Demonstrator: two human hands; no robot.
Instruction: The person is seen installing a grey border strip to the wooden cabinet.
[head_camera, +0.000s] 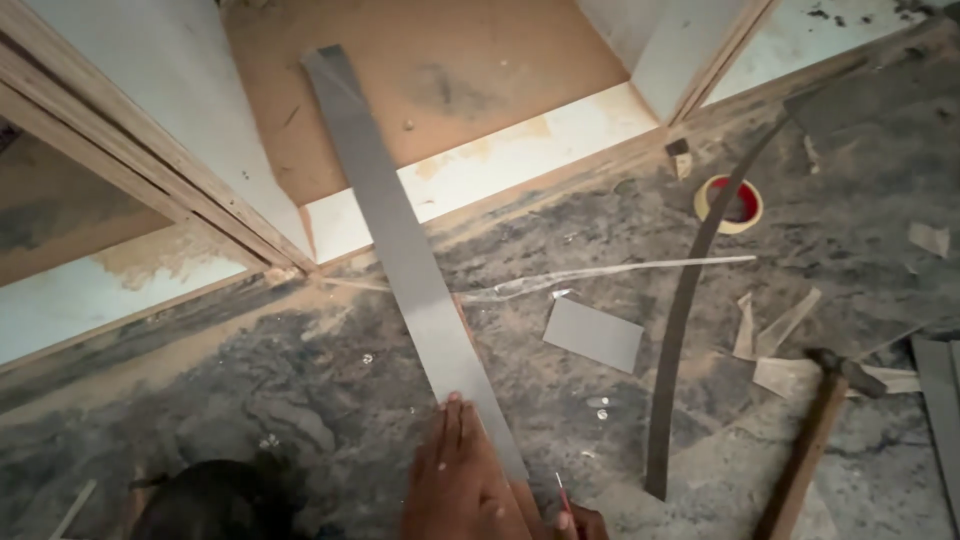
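Note:
A long grey laminate strip (400, 240) runs from the cabinet opening at top left down to the bottom middle of the dusty floor. My left hand (460, 480) lies flat on its near end, fingers together, pressing it down. At the bottom edge my right hand (580, 522) is mostly cut off by the frame; it grips a thin red pencil (563, 492) just right of the strip. A wooden piece seems to lie under the strip near my left hand.
A small grey laminate offcut (593, 333), a curved dark strip (685, 300), a roll of tape (730, 203), a wooden-handled hammer (815, 430) and paper scraps lie to the right. The wooden cabinet frame (160, 160) stands at the top left.

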